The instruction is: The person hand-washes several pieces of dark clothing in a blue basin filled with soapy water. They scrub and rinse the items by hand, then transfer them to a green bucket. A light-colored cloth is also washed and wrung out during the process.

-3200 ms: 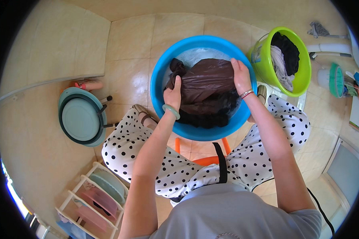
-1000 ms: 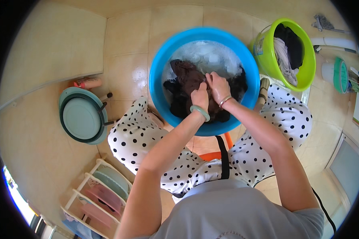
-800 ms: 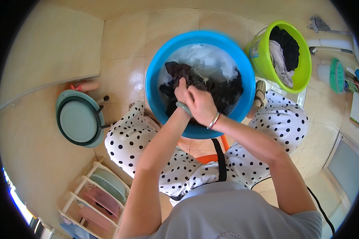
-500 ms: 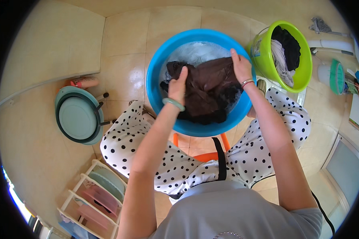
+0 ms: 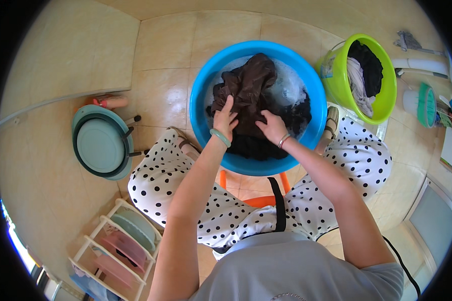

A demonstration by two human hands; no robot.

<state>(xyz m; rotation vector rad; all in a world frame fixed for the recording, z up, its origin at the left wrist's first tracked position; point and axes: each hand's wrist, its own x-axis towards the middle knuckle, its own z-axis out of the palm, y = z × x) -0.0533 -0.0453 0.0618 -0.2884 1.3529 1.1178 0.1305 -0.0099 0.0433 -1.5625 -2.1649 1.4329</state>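
Observation:
A dark brown wet garment [image 5: 251, 80] lies bunched in the round blue basin [image 5: 317, 90], one end heaped toward the far rim. My left hand [image 5: 226, 122] rests at the left edge of the garment, its fingers apart. Across the cloth, my right hand [image 5: 273, 128] has its bent fingers at the garment's right side and seems to grip a bit of it. Black clothes [image 5: 258, 148] lie under and nearer than the brown cloth. Foamy water [image 5: 289, 85] shows around them.
A lime green bucket [image 5: 390, 85] with black and pale clothes stands right of the basin. Folded teal basins [image 5: 100, 145] lean at the left wall, above a white rack [image 5: 93, 246] of pink and green basins. My knees flank the blue basin; an orange stool [image 5: 258, 201] is below me.
The brown garment, earlier stretched between both hands, now lies bunched toward the basin's far left. My right hand has moved left and nearer from the right rim; my left hand's fingers have spread.

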